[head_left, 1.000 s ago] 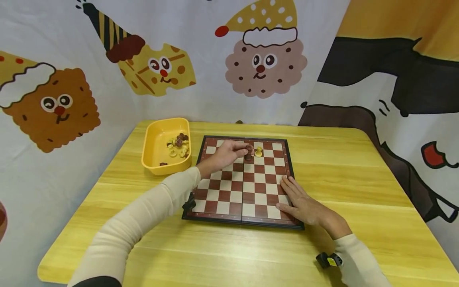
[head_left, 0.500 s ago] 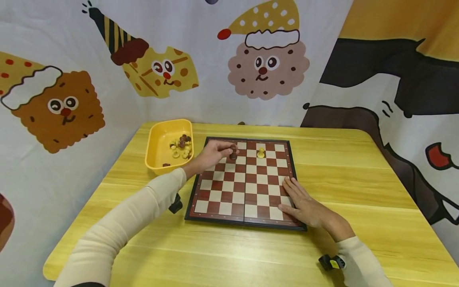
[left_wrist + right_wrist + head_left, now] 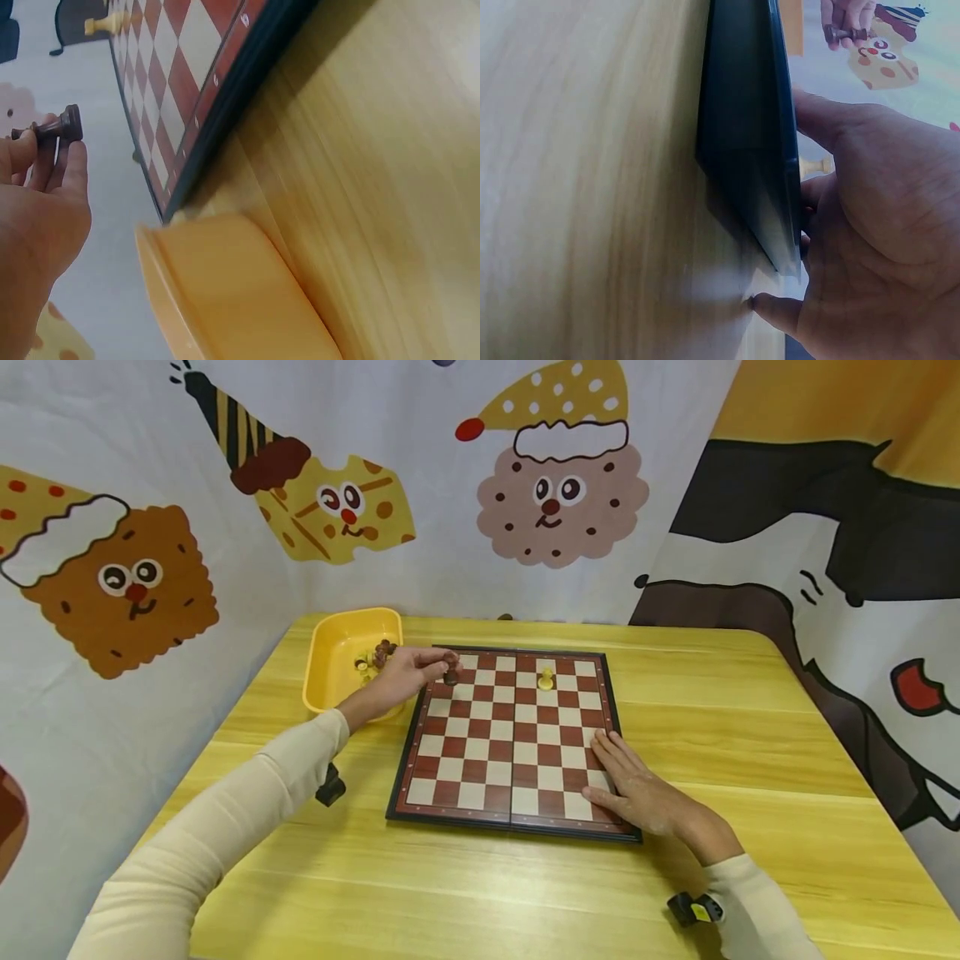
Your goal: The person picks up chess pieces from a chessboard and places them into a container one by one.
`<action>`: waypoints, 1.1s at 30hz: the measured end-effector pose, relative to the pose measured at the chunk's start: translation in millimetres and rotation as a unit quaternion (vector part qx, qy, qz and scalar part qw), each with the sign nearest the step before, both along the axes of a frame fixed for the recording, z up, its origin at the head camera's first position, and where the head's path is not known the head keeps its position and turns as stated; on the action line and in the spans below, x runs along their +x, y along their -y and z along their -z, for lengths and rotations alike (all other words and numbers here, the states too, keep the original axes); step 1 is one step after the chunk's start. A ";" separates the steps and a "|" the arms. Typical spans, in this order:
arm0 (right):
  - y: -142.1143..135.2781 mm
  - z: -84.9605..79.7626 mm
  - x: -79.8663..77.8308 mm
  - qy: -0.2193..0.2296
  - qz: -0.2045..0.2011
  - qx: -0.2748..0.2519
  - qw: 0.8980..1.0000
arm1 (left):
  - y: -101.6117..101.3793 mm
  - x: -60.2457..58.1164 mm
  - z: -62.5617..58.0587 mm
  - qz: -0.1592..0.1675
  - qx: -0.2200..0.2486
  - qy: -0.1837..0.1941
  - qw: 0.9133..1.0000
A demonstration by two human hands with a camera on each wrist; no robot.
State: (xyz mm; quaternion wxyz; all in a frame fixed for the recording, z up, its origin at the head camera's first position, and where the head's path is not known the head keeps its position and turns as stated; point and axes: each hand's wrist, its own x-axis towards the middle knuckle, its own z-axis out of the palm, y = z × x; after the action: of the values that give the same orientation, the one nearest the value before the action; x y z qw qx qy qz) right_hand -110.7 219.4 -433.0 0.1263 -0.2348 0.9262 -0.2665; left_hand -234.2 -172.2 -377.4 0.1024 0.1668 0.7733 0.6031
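Note:
My left hand [image 3: 401, 678] pinches a dark brown chess piece [image 3: 451, 670] above the far left corner of the chessboard [image 3: 514, 739]. In the left wrist view, thumb and fingertips grip the piece [image 3: 64, 126], its round base pointing away from the palm and clear of the board. A pale yellow chess piece [image 3: 546, 679] stands upright on the right half of the board, towards the far side. My right hand [image 3: 637, 793] rests flat with fingers extended over the board's near right edge. In the right wrist view, its palm [image 3: 885, 217] lies beside the board's dark rim.
A yellow plastic tub [image 3: 318, 647] stands left of the board, holding several brown and yellow chess pieces [image 3: 382, 652]; my left hand partly hides it. Underneath is a wood-grain table [image 3: 750, 718]. A printed curtain [image 3: 435, 527] hangs behind the table.
My left hand has moved left with the brown chess piece, from beside the yellow piece to the board's far left corner. My right hand has stayed in place.

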 end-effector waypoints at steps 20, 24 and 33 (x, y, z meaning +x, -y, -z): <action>-1.0 0.6 -0.6 -0.004 0.001 0.012 1.000 | 89.3 -20.0 -6.8 -0.150 -0.056 -0.031 0.987; -0.9 -0.2 -0.9 -0.005 0.001 0.015 1.000 | 98.5 -22.7 -4.0 -0.174 -0.059 -0.035 0.982; -0.5 0.5 0.2 -0.006 0.003 0.024 1.000 | 101.4 -25.9 1.4 -0.197 -0.058 -0.036 0.978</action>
State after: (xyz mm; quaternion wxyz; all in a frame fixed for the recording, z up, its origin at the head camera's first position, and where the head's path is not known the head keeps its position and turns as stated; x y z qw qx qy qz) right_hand -110.5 219.8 -433.6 0.1255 -0.2303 0.9338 -0.2434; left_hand -260.1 -273.6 -378.8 -0.0372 0.0263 0.8281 0.5587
